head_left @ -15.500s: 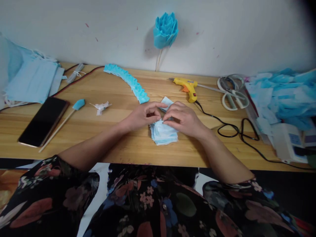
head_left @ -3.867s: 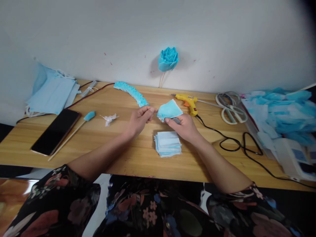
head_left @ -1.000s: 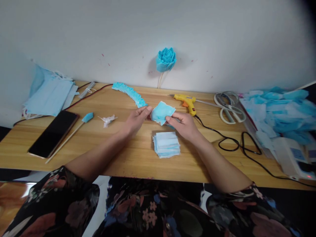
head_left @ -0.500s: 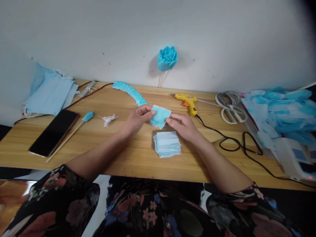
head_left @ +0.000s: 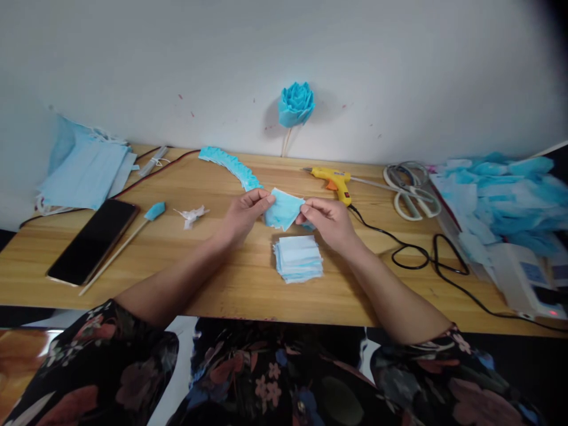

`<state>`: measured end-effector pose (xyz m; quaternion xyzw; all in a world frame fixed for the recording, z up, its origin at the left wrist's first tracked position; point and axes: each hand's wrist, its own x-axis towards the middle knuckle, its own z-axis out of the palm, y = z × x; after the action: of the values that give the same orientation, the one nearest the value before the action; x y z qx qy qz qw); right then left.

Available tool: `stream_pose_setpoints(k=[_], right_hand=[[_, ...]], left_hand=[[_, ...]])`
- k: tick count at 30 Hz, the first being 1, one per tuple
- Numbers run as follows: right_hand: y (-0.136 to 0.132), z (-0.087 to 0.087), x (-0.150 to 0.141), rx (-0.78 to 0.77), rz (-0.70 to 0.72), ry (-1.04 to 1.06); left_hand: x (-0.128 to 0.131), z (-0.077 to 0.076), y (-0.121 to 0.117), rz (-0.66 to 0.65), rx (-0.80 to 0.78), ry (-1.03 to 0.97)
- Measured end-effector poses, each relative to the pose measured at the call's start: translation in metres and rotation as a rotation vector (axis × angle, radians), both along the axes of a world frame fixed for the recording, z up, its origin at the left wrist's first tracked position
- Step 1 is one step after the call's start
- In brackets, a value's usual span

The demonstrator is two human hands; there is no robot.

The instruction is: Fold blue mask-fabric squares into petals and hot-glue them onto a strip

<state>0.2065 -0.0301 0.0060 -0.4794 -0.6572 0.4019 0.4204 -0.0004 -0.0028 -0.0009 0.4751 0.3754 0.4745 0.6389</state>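
A blue square of mask fabric [head_left: 284, 207] is stretched between my two hands above the table. My left hand [head_left: 249, 208] pinches its upper left corner between thumb and fingers. At the right edge, my right hand [head_left: 327, 219] grips the same square by its corner. Just below lies a stack of cut fabric squares [head_left: 298, 258], pale side up. Behind my left hand runs a curved row of folded blue pieces [head_left: 231, 165], its near end partly hidden. A stick with a small blue bud [head_left: 155, 210] rests at the left.
A yellow glue gun [head_left: 331, 178] with a black cord lies right of centre, near scissors [head_left: 417, 203]. Blue scraps [head_left: 501, 195] fill a container at the far right. Face masks [head_left: 84, 168] and a phone [head_left: 93, 241] lie left. A blue fabric flower [head_left: 296, 105] stands by the wall.
My right fingers have shifted their hold along the right edge of the square, and a bit of blue now shows below them. The whole view has moved slightly.
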Motion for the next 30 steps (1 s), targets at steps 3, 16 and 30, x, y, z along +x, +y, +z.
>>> stream_pose_setpoints(k=[3,16,30], right_hand=[[-0.001,0.003,0.000,-0.008,-0.003,-0.007],[0.001,0.003,-0.002,-0.033,0.086,-0.054],[0.005,0.005,-0.005,-0.203,-0.103,0.340]], left_hand=[[0.000,0.000,0.001,0.011,-0.003,0.000],[0.000,-0.005,0.003,0.022,-0.015,-0.006],[-0.008,-0.002,-0.007,-0.108,0.605,0.360]])
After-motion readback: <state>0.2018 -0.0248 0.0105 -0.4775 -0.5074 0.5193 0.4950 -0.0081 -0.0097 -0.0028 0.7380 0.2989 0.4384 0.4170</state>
